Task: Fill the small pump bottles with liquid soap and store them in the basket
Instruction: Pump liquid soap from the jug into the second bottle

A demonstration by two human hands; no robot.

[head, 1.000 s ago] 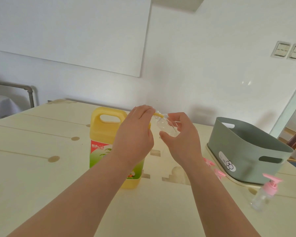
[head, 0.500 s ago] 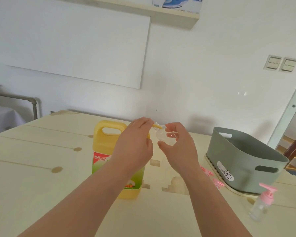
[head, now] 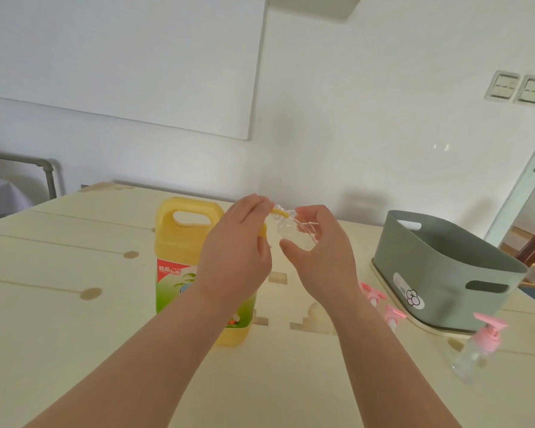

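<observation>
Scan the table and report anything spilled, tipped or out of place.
No spill shows. Two pink pump heads lie loose on the table beside the green basket, with no bottle attached. The capped pump bottle near the basket stands outside it; its lean may be lens distortion.

Both forearms are bare, as are the left hand [head: 233, 261] and the right hand [head: 323, 267].

The right hand [head: 322, 257] holds a small clear plastic bottle [head: 294, 234]; the left hand [head: 235, 257] pinches a yellow tube [head: 278, 214] at its mouth.
</observation>
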